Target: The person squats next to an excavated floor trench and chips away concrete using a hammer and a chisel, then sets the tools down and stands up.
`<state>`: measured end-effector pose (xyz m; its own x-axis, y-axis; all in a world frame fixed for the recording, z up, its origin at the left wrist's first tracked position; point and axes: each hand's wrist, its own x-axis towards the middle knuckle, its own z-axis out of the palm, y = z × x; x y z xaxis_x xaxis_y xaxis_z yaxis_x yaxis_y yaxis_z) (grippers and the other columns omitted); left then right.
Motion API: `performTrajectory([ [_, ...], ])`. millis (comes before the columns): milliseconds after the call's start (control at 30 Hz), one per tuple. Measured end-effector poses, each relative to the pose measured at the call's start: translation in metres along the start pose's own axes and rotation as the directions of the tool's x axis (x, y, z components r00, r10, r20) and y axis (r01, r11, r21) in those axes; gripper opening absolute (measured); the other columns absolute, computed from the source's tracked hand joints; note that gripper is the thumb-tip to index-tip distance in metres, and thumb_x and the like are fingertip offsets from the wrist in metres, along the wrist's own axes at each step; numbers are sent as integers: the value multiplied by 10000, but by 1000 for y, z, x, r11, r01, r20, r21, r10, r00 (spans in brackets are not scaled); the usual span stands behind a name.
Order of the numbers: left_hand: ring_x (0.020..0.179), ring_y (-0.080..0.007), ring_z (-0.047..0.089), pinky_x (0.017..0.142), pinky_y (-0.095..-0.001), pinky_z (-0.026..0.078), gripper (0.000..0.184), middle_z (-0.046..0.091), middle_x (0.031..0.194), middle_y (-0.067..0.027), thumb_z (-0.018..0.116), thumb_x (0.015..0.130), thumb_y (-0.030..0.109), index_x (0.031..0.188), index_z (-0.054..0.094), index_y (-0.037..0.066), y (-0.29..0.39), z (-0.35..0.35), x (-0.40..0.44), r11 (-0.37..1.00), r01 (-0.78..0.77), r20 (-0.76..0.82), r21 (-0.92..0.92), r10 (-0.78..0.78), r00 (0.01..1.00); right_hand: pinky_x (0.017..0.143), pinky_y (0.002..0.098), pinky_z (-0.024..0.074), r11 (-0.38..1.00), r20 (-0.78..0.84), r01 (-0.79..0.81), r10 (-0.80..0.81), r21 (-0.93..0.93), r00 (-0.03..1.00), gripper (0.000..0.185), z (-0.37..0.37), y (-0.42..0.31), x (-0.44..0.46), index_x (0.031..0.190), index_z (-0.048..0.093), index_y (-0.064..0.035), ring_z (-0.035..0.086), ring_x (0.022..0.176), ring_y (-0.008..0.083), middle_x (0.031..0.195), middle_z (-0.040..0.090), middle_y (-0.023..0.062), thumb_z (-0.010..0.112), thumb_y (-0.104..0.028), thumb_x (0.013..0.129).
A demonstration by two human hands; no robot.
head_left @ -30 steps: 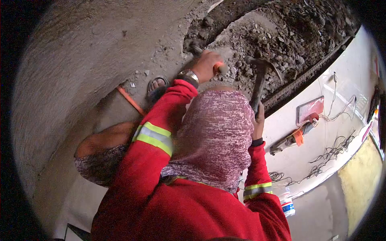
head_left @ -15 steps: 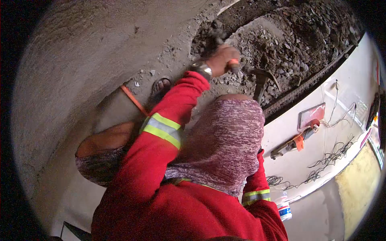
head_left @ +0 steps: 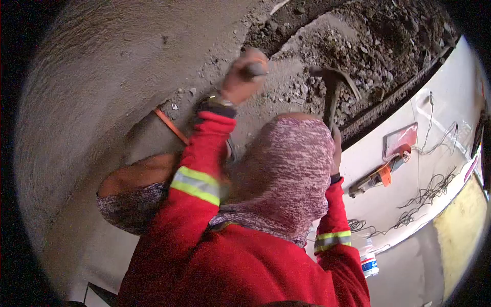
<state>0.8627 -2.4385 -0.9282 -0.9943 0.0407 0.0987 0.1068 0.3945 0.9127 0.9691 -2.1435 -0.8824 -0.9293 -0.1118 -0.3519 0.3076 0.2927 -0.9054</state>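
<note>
My left hand [head_left: 245, 77], with a watch on its wrist, is closed around a short tool whose blunt grey handle end [head_left: 254, 70] points toward me. The rest of that tool is hidden, and the hand is slightly blurred. It is over the rubble-strewn edge beside the rough grey wall. Past my knee, my right hand [head_left: 336, 150] is partly hidden by my leg and wraps the lower handle of a hammer [head_left: 333, 92]. The hammer head is up, over broken rubble [head_left: 373, 61], with its long curved side toward the right.
Dark soil and stones fill the trench along a white panel [head_left: 434, 133]. On the panel lie an orange-and-grey power tool [head_left: 381, 176] and loose black cables [head_left: 429, 194]. An orange strip [head_left: 171, 125] lies near my foot. A white bucket [head_left: 369, 265] stands behind my right arm.
My left hand has moved left and slightly up with its tool, away from the rubble in the middle. My right hand has come into view on the hammer handle, and the hammer head has shifted slightly.
</note>
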Motion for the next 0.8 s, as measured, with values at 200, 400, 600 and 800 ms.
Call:
performTrajectory([
  [200,911,-245,617,806,-332,482,210,605,877,-86,545,707,-40,893,515,52,-7,-63,10,953,285,-193,-99,-299,934,799,255,448,992,48,-50,45,113,998,468,12,-44,46,1306,430,-21,543,881,123,1006,590,60,619,-123,890],
  [400,992,-210,593,863,-341,468,243,599,970,-86,553,700,-69,903,506,55,-6,-81,9,969,225,-105,-99,-235,966,696,255,474,993,159,-113,116,-31,980,464,10,-74,60,1308,429,-46,554,776,100,921,601,56,617,-141,894],
  [600,971,-189,582,848,-341,469,229,595,953,-66,575,714,-38,904,511,71,-30,-94,-2,917,260,-27,-302,-281,959,660,232,458,989,206,-139,125,56,971,448,16,-80,66,1306,434,-52,527,735,85,895,578,29,606,-116,896],
  [800,869,-175,581,764,-333,467,219,597,893,-63,614,743,165,916,517,73,-8,-94,9,877,476,-75,72,-471,879,729,258,475,998,207,-56,62,-31,976,457,25,-89,68,1300,439,-33,567,793,125,960,608,69,613,-137,891],
])
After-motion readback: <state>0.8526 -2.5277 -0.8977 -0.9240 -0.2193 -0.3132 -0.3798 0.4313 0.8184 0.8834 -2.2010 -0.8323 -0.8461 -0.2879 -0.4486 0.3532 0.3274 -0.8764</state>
